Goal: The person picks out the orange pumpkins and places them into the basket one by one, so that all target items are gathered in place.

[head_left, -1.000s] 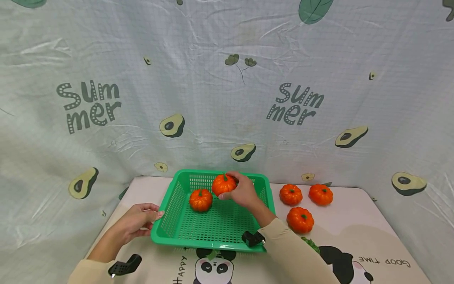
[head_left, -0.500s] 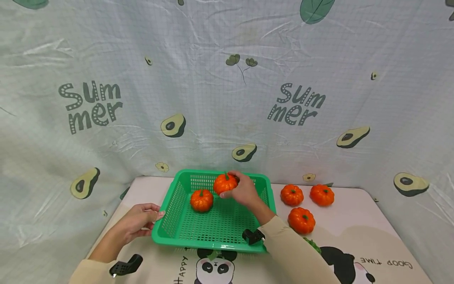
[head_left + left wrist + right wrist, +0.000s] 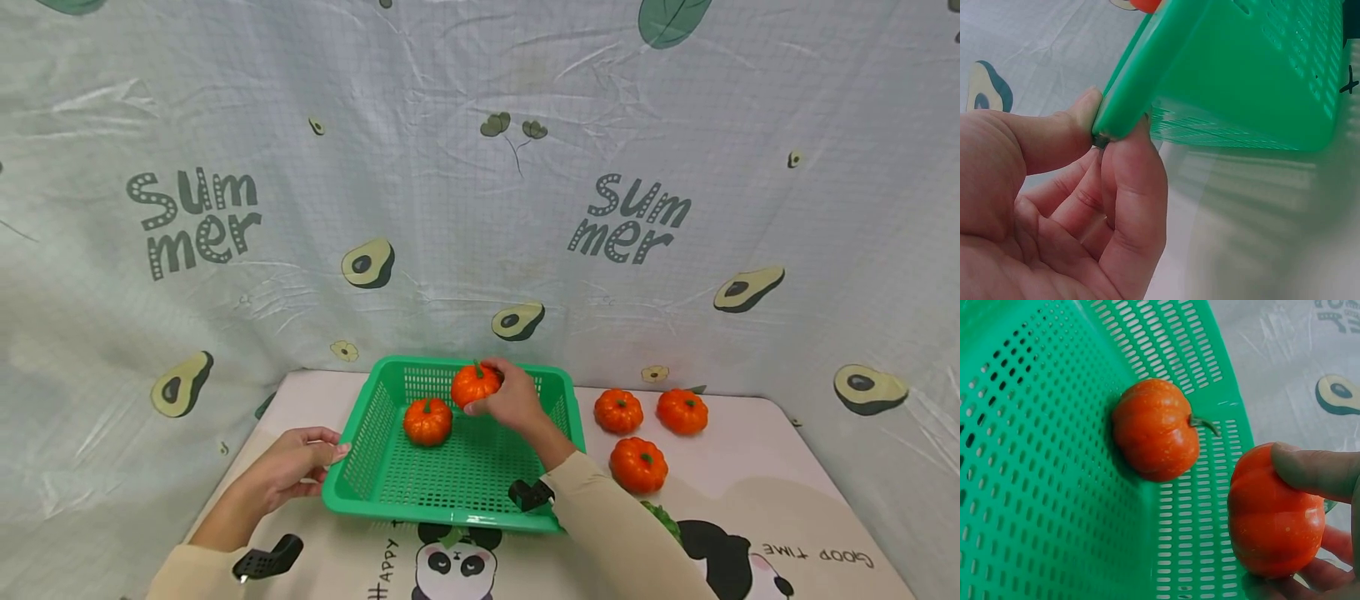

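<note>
My left hand point(image 3: 288, 468) pinches the left rim of a green plastic basket point(image 3: 442, 518) between thumb and fingers; the left wrist view shows that grip on the rim point(image 3: 1141, 75) closely. Over the basket's back part, my right hand point(image 3: 517, 404) holds a small orange pumpkin point(image 3: 472, 386) with a green stem. In the right wrist view, thumb and fingers lie around this held pumpkin point(image 3: 1275, 519). A second pumpkin point(image 3: 427, 422) sits inside the basket, left of the held one; its stem points toward the basket wall in the right wrist view.
Right of the basket, three more orange pumpkins point(image 3: 637, 465) stand on the light table point(image 3: 757, 467) with printed pandas. Behind the table hangs a pale cloth point(image 3: 450, 167) with avocado prints. A green leafy print or object point(image 3: 662, 518) shows partly beside the right sleeve.
Hardly anything differs: the view has shifted slightly. Both hands keep their holds, and the pumpkin stays over the basket's back part.
</note>
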The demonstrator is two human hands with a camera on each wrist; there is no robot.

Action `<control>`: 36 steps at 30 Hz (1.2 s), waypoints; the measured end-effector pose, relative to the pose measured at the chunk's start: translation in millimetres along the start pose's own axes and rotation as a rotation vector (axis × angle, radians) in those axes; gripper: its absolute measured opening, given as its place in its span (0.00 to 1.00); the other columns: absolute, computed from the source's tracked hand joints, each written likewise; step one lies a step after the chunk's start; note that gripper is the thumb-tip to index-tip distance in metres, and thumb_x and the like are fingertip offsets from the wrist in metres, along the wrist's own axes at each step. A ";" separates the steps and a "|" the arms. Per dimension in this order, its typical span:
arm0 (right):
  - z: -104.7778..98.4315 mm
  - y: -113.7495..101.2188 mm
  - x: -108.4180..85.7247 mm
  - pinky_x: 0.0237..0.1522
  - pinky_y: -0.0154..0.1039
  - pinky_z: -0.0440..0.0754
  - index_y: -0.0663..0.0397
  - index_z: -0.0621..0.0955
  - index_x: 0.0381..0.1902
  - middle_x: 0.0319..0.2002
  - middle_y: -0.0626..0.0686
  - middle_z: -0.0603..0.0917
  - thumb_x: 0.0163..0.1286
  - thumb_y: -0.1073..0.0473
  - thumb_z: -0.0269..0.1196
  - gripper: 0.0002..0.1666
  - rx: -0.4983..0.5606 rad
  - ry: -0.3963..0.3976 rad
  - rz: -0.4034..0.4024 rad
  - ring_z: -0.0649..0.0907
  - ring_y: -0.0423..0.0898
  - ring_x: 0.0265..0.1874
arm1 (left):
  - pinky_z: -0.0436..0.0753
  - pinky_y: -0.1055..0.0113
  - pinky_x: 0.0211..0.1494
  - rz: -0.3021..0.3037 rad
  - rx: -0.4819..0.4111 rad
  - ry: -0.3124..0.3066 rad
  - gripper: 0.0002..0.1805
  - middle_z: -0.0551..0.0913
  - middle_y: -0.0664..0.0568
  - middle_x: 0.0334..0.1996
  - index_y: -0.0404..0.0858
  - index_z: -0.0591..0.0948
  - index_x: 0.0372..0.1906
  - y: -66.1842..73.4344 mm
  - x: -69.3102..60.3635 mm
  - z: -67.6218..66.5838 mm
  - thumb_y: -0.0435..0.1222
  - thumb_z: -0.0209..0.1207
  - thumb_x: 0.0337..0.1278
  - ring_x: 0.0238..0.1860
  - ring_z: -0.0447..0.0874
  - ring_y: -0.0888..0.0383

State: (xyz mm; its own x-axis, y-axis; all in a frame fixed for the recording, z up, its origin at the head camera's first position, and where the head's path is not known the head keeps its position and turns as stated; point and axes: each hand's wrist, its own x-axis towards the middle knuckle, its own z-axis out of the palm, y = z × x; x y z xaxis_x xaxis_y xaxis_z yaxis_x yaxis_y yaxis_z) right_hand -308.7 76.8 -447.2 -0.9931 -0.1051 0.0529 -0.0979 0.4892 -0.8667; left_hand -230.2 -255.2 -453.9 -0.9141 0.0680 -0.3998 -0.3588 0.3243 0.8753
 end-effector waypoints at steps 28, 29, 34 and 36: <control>7.0 8.7 3.0 0.51 0.54 0.86 0.53 0.78 0.67 0.62 0.61 0.82 0.47 0.64 0.82 0.46 -0.027 -0.017 0.008 0.82 0.60 0.57 | 0.81 0.62 0.32 0.003 -0.009 -0.003 0.15 0.79 0.54 0.27 0.32 0.75 0.54 -0.8 0.5 -0.5 0.38 0.61 0.73 0.29 0.76 0.57; 7.0 8.7 2.8 0.51 0.54 0.86 0.53 0.79 0.66 0.62 0.61 0.82 0.47 0.64 0.82 0.46 -0.028 -0.018 0.009 0.82 0.60 0.57 | 0.82 0.62 0.32 0.002 -0.010 -0.003 0.15 0.79 0.54 0.27 0.32 0.75 0.54 -1.0 0.6 -0.5 0.38 0.61 0.73 0.29 0.76 0.57; 7.7 9.9 3.6 0.50 0.53 0.86 0.52 0.79 0.66 0.62 0.61 0.82 0.46 0.65 0.83 0.46 -0.021 -0.018 0.025 0.82 0.60 0.57 | 0.82 0.62 0.32 0.001 -0.012 -0.001 0.15 0.79 0.54 0.27 0.32 0.75 0.54 -1.4 0.8 -0.5 0.38 0.61 0.72 0.29 0.76 0.57; 8.0 10.6 4.1 0.50 0.53 0.86 0.51 0.79 0.66 0.62 0.61 0.82 0.46 0.66 0.83 0.47 -0.013 -0.019 0.032 0.82 0.60 0.57 | 0.82 0.62 0.32 0.002 -0.010 0.001 0.15 0.79 0.54 0.27 0.32 0.75 0.54 -1.4 0.6 -0.5 0.38 0.61 0.72 0.29 0.75 0.57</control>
State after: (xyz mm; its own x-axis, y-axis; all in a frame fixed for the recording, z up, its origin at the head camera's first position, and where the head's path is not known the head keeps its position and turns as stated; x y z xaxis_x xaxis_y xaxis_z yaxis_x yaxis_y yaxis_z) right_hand -313.4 74.7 -460.1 -0.9943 -0.1055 0.0154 -0.0668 0.5036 -0.8613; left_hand -230.4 -256.1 -455.2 -0.9149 0.0676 -0.3980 -0.3590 0.3149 0.8786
